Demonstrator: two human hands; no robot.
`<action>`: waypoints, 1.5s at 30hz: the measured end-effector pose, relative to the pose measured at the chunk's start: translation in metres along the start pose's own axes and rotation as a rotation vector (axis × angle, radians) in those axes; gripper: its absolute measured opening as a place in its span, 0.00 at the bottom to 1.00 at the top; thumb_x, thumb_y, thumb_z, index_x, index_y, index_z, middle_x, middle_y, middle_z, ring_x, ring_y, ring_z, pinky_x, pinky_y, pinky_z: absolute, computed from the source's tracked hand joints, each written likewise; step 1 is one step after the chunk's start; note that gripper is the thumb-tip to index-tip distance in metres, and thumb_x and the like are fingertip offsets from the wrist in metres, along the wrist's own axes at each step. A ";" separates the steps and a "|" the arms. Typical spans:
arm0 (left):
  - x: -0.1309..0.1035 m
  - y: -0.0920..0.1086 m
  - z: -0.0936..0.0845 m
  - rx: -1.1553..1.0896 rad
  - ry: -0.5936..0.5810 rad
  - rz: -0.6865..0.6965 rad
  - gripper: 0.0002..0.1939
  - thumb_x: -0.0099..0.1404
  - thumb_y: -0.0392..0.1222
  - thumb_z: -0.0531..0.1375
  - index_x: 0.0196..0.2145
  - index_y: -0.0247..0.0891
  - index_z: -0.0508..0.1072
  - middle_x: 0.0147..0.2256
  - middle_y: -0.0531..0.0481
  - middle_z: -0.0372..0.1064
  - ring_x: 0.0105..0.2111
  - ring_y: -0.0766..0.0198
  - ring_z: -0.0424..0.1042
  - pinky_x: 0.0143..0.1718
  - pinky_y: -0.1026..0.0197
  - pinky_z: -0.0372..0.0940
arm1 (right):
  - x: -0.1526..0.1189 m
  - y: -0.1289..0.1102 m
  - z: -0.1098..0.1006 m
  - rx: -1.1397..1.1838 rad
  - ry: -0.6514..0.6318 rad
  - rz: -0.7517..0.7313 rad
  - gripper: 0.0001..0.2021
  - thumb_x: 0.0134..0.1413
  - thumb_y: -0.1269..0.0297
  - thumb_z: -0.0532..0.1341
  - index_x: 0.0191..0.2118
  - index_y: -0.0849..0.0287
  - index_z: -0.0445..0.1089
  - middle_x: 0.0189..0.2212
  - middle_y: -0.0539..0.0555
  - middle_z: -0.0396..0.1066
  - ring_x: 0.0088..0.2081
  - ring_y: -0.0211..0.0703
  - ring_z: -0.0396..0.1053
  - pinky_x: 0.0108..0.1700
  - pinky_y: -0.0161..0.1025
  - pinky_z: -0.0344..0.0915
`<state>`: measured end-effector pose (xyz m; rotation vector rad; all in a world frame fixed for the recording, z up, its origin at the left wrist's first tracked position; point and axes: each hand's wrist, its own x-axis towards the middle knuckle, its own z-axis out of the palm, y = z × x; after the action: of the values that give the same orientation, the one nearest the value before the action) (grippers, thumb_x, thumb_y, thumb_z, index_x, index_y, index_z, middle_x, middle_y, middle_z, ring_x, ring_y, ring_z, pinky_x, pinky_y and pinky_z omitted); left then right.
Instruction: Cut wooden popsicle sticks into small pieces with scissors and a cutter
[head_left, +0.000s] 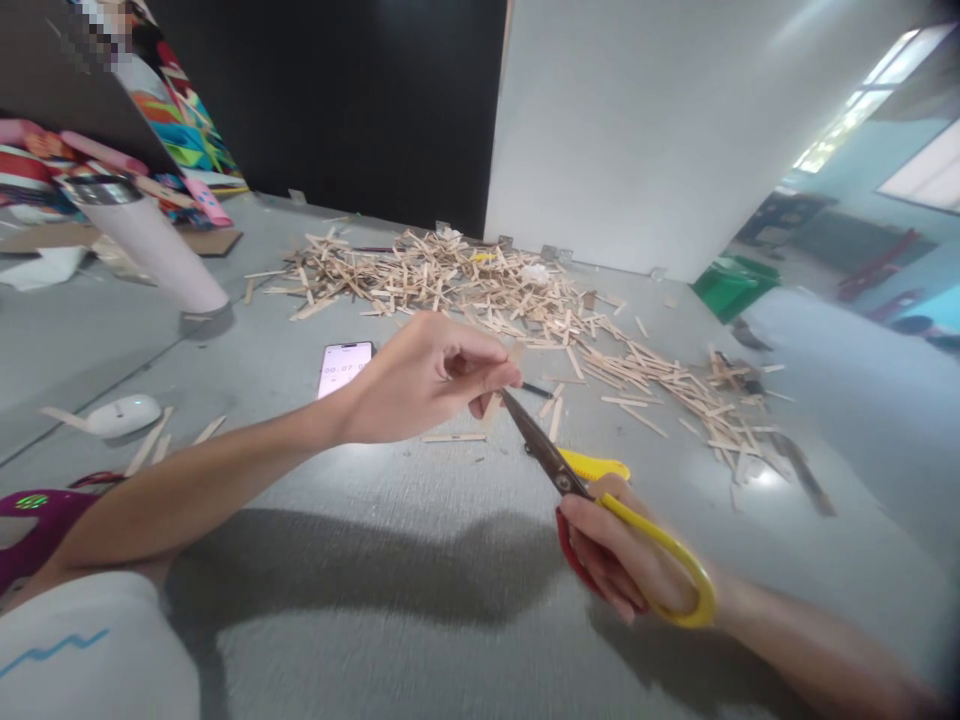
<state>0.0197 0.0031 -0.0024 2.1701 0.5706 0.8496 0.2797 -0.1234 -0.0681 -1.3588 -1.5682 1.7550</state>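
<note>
My left hand (442, 375) is raised above the table, thumb and fingers pinched on a thin wooden stick (492, 408). Parts of the stick show above and below the fingertips; the rest is hidden. My right hand (619, 545) grips a pair of scissors (551, 455) with one yellow and one red handle loop. The blades look nearly closed, and their tips reach the stick just under my left fingertips. Whether the blades touch the stick I cannot tell. Behind the scissors a yellow utility knife (596, 466) lies on the table.
A wide heap of wooden sticks (420, 275) spreads along the back and right of the grey table (390, 620). On the left are a phone (341, 365), a white mouse (124, 416) and a pale pink bottle (154, 250). Beyond the far right edge is a green bin (735, 287).
</note>
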 end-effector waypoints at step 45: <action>-0.006 0.011 -0.008 -0.053 0.009 -0.139 0.13 0.78 0.43 0.63 0.33 0.39 0.77 0.34 0.51 0.81 0.32 0.64 0.82 0.33 0.67 0.76 | -0.003 0.006 0.005 0.180 -0.042 -0.083 0.37 0.67 0.27 0.58 0.23 0.57 0.67 0.11 0.44 0.58 0.12 0.32 0.55 0.14 0.30 0.53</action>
<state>0.0112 -0.0039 0.0078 2.0537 0.6878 0.7906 0.2787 -0.1303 -0.0734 -1.1621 -1.4286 1.8357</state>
